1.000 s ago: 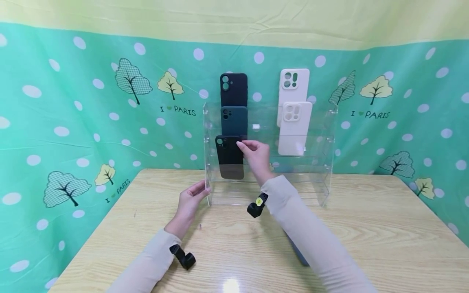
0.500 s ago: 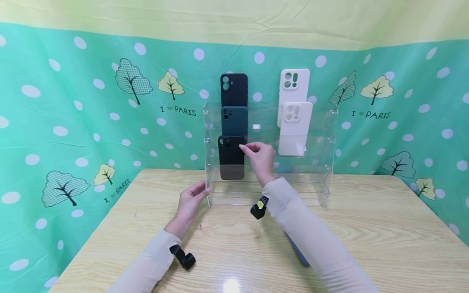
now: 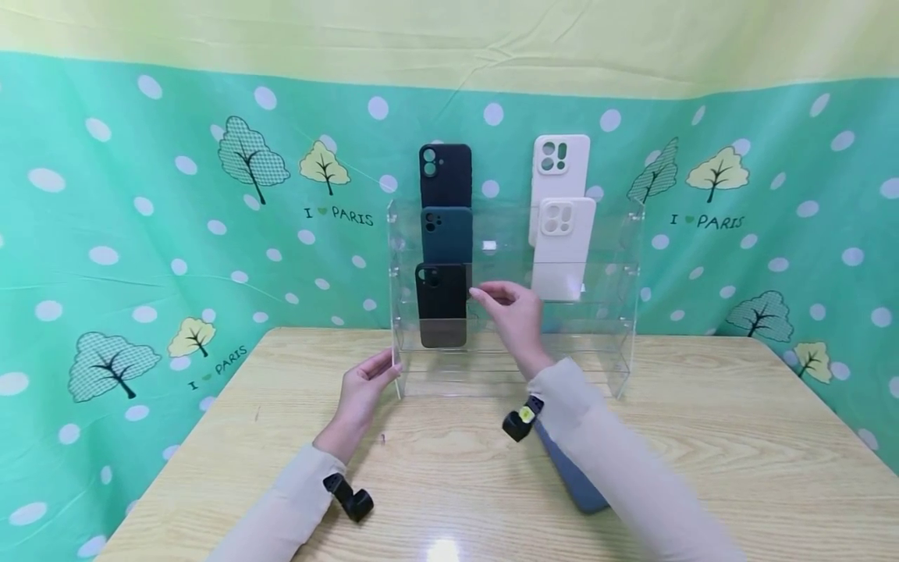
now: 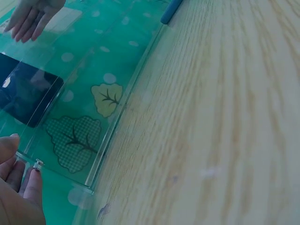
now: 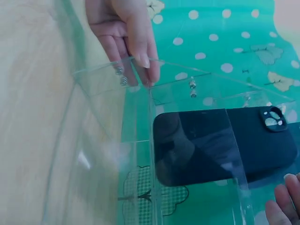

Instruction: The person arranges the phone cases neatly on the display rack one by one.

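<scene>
A clear acrylic display stand (image 3: 562,363) stands upright on the table. My left hand (image 3: 361,394) pinches the front edge of its left side panel between thumb and fingers, as the right wrist view also shows. On the stand's lowest occupied tier at left leans a black phone case (image 3: 441,297). Just right of that case is my right hand (image 3: 520,316), fingers loosely bent and apart from it, holding nothing. Above the black case lean a dark teal case (image 3: 447,242) and another black case (image 3: 446,178). Two white cases, one upper (image 3: 572,183) and one lower (image 3: 562,261), lean at right.
A blue-grey phone case (image 3: 576,476) lies on the wooden table (image 3: 435,468), partly hidden beneath my right forearm. A green patterned cloth (image 3: 302,273) hangs behind the stand. The left wrist view catches the blue-grey case's end (image 4: 171,10) at the top.
My right hand has let go of the lower black case and moved right and slightly down. My left hand stays at the stand's edge. More of the blue-grey case now shows.
</scene>
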Demonstrator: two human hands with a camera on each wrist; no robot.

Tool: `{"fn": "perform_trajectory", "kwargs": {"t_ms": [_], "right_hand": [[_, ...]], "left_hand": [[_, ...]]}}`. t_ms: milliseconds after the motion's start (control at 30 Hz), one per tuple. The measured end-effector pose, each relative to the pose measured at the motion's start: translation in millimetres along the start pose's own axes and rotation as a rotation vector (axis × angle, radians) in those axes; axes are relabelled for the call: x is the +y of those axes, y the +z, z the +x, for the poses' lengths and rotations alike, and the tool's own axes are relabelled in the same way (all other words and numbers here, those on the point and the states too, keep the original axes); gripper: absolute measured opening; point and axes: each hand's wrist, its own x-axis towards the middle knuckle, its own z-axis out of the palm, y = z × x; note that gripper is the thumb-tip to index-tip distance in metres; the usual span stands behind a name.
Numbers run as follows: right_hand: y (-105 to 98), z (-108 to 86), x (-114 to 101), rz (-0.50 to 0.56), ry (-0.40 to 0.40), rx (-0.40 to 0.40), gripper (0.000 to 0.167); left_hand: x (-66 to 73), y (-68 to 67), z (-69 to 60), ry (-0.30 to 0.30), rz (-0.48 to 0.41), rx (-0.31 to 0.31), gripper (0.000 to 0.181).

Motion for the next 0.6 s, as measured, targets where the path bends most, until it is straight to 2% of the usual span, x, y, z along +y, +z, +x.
{"fn": "perform_trajectory", "kwargs": {"t_ms": [133,300,433,600], "right_hand": [[-22,-18.7,3,-0.03,0.009,-0.104,0.037],[-51,-46.6,10,-0.089,0.056,-0.227,0.038],[-69,-64.1,23,-0.18,0.079,-0.281,0.041],[-92,-83.8,47,-0.259,0.112,-0.283,0.042]], "left_hand": [[-1.2,-1.1,1.6,0.003,0.005,0.006,0.042],[-0.9,-2.0,2.2,0.006,0.004,0.009,0.041],[-1.1,-2.9,2.8,0.014,-0.006,0.014,0.041],[-2.2,-1.8,3.2,0.01,-0.007,0.001,0.042]]}}
